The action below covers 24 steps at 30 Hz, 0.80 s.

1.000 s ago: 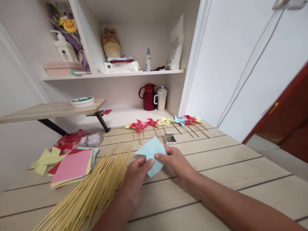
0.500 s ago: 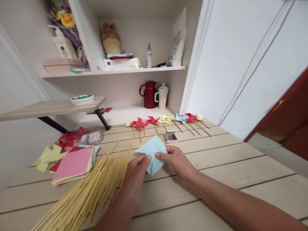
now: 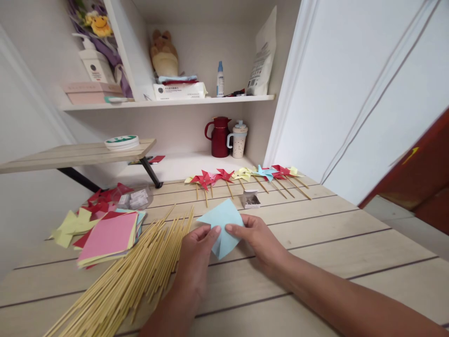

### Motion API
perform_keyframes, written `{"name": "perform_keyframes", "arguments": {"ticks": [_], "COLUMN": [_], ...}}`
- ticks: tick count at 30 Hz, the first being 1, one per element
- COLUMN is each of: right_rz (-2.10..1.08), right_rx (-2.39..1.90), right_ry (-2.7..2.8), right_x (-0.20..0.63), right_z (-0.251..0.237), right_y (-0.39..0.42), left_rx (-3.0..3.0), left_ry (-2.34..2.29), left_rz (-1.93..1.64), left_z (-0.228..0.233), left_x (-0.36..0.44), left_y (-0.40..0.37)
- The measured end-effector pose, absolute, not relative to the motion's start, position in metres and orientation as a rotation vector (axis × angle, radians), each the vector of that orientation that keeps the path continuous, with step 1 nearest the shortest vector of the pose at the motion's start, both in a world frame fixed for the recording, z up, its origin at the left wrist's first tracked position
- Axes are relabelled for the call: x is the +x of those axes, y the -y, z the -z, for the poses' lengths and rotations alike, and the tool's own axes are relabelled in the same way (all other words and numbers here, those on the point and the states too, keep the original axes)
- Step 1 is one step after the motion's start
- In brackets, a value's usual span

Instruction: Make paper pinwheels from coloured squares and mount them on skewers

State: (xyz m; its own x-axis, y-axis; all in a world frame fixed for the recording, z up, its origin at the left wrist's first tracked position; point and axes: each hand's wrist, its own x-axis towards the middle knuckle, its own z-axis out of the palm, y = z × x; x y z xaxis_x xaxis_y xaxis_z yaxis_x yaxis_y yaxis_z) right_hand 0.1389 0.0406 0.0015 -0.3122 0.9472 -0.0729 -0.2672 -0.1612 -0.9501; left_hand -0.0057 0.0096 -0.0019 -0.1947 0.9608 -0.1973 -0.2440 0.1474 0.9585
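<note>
Between my two hands is a light blue square of paper (image 3: 224, 217), turned with a corner toward me and with a slit or crease running up from its near corner. My left hand (image 3: 198, 245) pinches its left side between thumb and fingers. On the right side, my right hand (image 3: 257, 236) grips it with the thumb on top and the fingers underneath. Just beyond the paper stands a small open box (image 3: 251, 200) with tiny metal pieces inside. A spread bundle of thin wooden sticks (image 3: 140, 267) lies left of my left hand.
Several paper pinwheels on sticks (image 3: 224, 175) lie in a row along the table's back. At left are a stack of coloured paper squares (image 3: 108, 234), cut yellow paper (image 3: 72, 224) and a clear container (image 3: 138, 199). A small raised shelf (image 3: 77, 154) stands behind them.
The view has shifted slightly. Both hands keep their hold on the blue paper, which has barely moved.
</note>
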Motion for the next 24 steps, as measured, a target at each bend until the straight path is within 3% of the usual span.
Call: {"name": "perform_keyframes", "arguments": {"ticks": [7,13,16,24], "right_rz": [-1.254,-0.331,-0.022,0.117], "right_rx": [-0.9,-0.811,-0.717,-0.736], "right_ry": [1.388,1.92,2.09,2.172], "right_x": [0.154,0.161,0.153,0.142], "right_z": [0.006,0.009,0.015,0.022], "right_y": [-0.053,-0.046,-0.038,-0.034], "left_rx": [0.673,0.586,0.526,0.458], "left_ry": [-1.254,-1.215,-1.126,-0.996], "left_rz": [-1.39,-1.451,-1.444,-1.426], "left_z": [0.006,0.001,-0.002,-0.006], "left_x": [-0.022,-0.033,-0.03,-0.024], "left_y": [-0.015,-0.019,-0.017,-0.013]}}
